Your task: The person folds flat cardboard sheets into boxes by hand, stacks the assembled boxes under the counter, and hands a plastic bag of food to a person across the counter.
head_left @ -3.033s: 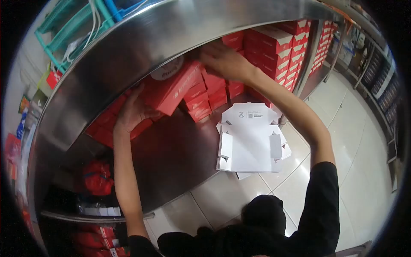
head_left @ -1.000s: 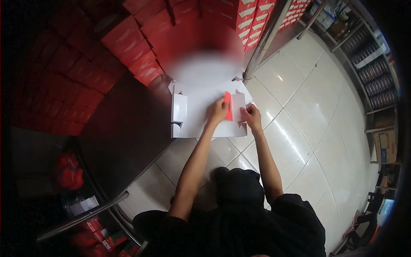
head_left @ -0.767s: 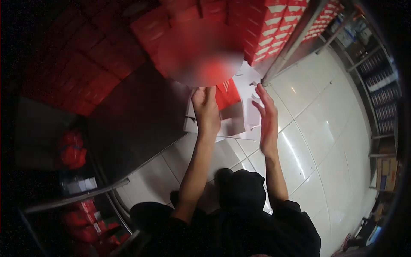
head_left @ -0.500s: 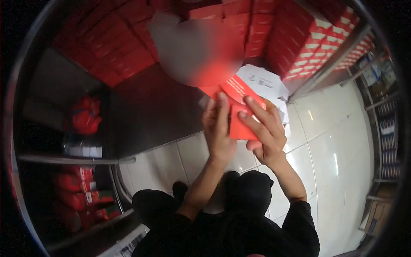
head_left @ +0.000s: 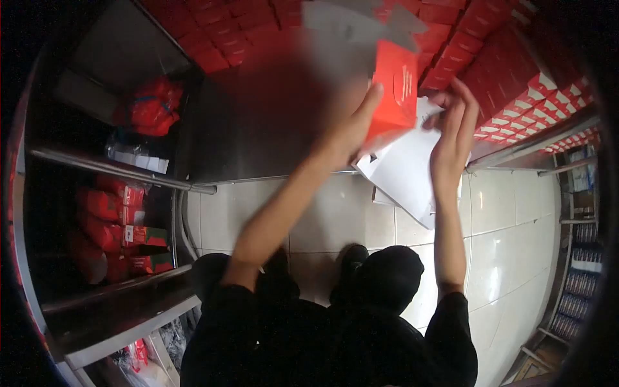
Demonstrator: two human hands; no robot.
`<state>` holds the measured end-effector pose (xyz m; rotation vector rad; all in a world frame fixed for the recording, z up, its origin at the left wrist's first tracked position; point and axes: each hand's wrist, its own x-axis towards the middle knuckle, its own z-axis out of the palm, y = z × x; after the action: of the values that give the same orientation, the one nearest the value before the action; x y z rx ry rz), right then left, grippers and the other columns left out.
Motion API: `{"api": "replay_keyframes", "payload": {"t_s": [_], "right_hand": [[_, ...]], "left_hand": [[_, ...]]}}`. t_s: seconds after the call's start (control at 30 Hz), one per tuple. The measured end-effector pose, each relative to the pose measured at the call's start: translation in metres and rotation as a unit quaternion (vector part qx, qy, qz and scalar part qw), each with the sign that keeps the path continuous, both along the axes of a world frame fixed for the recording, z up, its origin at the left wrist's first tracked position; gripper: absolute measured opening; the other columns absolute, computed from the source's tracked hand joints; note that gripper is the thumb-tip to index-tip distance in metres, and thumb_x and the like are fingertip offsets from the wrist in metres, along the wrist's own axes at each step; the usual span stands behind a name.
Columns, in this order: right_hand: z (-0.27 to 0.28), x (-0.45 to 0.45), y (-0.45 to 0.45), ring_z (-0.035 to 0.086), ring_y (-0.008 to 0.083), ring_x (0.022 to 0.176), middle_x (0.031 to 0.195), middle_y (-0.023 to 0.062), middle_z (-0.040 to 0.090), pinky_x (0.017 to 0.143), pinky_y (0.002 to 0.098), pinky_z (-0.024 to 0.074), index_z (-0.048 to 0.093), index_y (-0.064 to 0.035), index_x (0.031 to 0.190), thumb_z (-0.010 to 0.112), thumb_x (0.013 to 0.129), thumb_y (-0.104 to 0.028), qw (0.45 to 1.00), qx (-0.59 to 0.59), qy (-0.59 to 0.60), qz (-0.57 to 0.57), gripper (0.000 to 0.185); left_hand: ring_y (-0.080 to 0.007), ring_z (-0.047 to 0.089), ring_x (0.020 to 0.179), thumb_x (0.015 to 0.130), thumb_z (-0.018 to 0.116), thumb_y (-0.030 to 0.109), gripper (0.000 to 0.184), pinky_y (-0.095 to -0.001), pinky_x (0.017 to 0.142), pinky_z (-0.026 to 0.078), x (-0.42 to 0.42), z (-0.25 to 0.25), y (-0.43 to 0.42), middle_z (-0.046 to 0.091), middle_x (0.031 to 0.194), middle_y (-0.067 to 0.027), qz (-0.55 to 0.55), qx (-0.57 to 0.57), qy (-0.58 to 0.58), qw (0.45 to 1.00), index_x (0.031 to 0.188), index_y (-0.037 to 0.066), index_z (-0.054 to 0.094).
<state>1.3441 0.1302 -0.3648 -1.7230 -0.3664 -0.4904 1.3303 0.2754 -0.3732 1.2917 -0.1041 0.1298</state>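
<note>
A red cardboard box (head_left: 394,97) with pale print on one face stands up over the table, its top flaps raised. My left hand (head_left: 351,129) grips its left side, thumb against the red face; the other fingers are hidden or smeared by motion. To the right of the box, my right hand (head_left: 453,138) is apart from it, with fingers spread and slightly bent and nothing visible in them. White paper sheets (head_left: 406,174) lie below and between the hands, sticking out past the table edge.
Stacks of red boxes (head_left: 509,84) line the back and right of the dark table (head_left: 251,142). To the left, shelves hold red plastic-wrapped bundles (head_left: 155,106) and red packs (head_left: 103,205). A metal rail (head_left: 122,169) runs there. Racks (head_left: 577,284) stand far right beyond the tiled floor.
Both hands moved up and apart. The red piece, flatter and held between both hands earlier, now shows as an upright box in my left hand. My right hand has let go. The view shifted.
</note>
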Motion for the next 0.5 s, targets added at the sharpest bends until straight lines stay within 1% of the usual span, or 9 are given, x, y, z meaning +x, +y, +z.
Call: {"api": "replay_keyframes", "payload": {"t_s": [0.03, 0.07, 0.13, 0.2, 0.23, 0.33, 0.37, 0.47, 0.5], "right_hand": [[0.009, 0.017, -0.008, 0.045, 0.0103, 0.070, 0.091, 0.0047, 0.048, 0.063, 0.0247, 0.0399, 0.041, -0.0034, 0.125, 0.029, 0.095, -0.036, 0.999, -0.034, 0.003, 0.025, 0.046], [0.014, 0.029, -0.007, 0.045, 0.0100, 0.072, 0.092, 0.0035, 0.047, 0.065, 0.0248, 0.0394, 0.042, -0.0052, 0.125, 0.029, 0.095, -0.037, 0.998, -0.022, 0.034, 0.046, 0.046], [0.023, 0.049, -0.003, 0.044, 0.0095, 0.075, 0.093, 0.0010, 0.046, 0.067, 0.0249, 0.0385, 0.043, -0.0089, 0.127, 0.030, 0.094, -0.040, 0.993, 0.019, 0.084, 0.085, 0.047], [0.024, 0.055, 0.002, 0.043, 0.0087, 0.078, 0.094, -0.0007, 0.046, 0.070, 0.0247, 0.0375, 0.041, -0.0120, 0.129, 0.031, 0.093, -0.043, 0.988, 0.017, 0.090, 0.125, 0.048], [0.022, 0.056, 0.007, 0.043, 0.0083, 0.079, 0.094, -0.0016, 0.046, 0.071, 0.0246, 0.0370, 0.040, -0.0136, 0.131, 0.031, 0.093, -0.044, 0.984, 0.015, 0.096, 0.150, 0.049], [0.007, 0.054, 0.028, 0.045, 0.0112, 0.087, 0.109, 0.0017, 0.052, 0.078, 0.0225, 0.0348, 0.042, -0.0119, 0.126, 0.039, 0.089, -0.048, 0.960, 0.061, 0.174, 0.210, 0.052], [0.005, 0.051, 0.033, 0.045, 0.0114, 0.085, 0.103, 0.0013, 0.051, 0.077, 0.0229, 0.0350, 0.047, -0.0102, 0.118, 0.045, 0.086, -0.043, 0.964, 0.025, 0.152, 0.219, 0.045], [0.009, 0.040, 0.040, 0.046, 0.0121, 0.081, 0.085, 0.0003, 0.050, 0.072, 0.0241, 0.0356, 0.060, -0.0052, 0.093, 0.065, 0.077, -0.025, 0.966, -0.084, 0.069, 0.235, 0.026], [0.014, 0.037, 0.044, 0.046, 0.0126, 0.076, 0.078, 0.0010, 0.045, 0.066, 0.0266, 0.0365, 0.062, -0.0026, 0.080, 0.071, 0.069, -0.014, 0.972, -0.155, -0.023, 0.173, 0.018]], "left_hand": [[-0.0048, 0.050, 0.077, 0.094, 0.040, 0.029, 0.033, -0.0236, 0.068, 0.043, 0.015, 0.003, 0.007, 0.059, 0.087, -0.0004, -0.019, 0.030, 0.033, 0.999, 0.104, 0.001, 0.055], [-0.0092, 0.053, 0.092, 0.092, 0.045, 0.029, 0.038, -0.0247, 0.084, 0.040, 0.019, 0.014, 0.011, 0.059, 0.103, -0.0044, -0.028, 0.032, 0.004, 0.999, 0.111, -0.002, 0.053], [-0.0091, 0.053, 0.091, 0.091, 0.045, 0.030, 0.038, -0.0241, 0.084, 0.040, 0.010, 0.035, 0.017, 0.060, 0.101, -0.0044, 0.030, 0.098, -0.021, 0.995, 0.108, -0.003, 0.055], [-0.0040, 0.049, 0.073, 0.093, 0.040, 0.027, 0.035, -0.0219, 0.066, 0.042, 0.007, 0.029, 0.036, 0.060, 0.080, 0.0005, 0.091, 0.148, -0.108, 0.979, 0.095, -0.003, 0.057], [-0.0035, 0.044, 0.066, 0.092, 0.043, 0.024, 0.032, -0.0233, 0.057, 0.039, -0.003, 0.031, 0.043, 0.057, 0.069, 0.0004, 0.101, 0.143, -0.091, 0.980, 0.085, -0.003, 0.058], [-0.0038, 0.038, 0.059, 0.090, 0.045, 0.022, 0.031, -0.0256, 0.048, 0.033, -0.022, 0.008, 0.062, 0.049, 0.057, 0.0001, 0.140, 0.253, -0.149, 0.946, 0.074, -0.004, 0.054], [-0.0039, 0.032, 0.054, 0.087, 0.049, 0.018, 0.032, -0.0275, 0.044, 0.029, -0.027, 0.006, 0.062, 0.036, 0.049, -0.0033, 0.156, 0.246, -0.158, 0.944, 0.063, -0.003, 0.048], [-0.0041, 0.031, 0.052, 0.084, 0.049, 0.015, 0.032, -0.0278, 0.043, 0.029, -0.036, -0.005, 0.077, 0.029, 0.049, -0.0054, 0.129, 0.314, -0.141, 0.930, 0.059, -0.003, 0.043], [-0.0046, 0.030, 0.050, 0.080, 0.050, 0.012, 0.028, -0.0285, 0.042, 0.028, -0.036, -0.011, 0.083, 0.026, 0.050, -0.0066, 0.113, 0.320, -0.123, 0.933, 0.058, -0.004, 0.043]]}}
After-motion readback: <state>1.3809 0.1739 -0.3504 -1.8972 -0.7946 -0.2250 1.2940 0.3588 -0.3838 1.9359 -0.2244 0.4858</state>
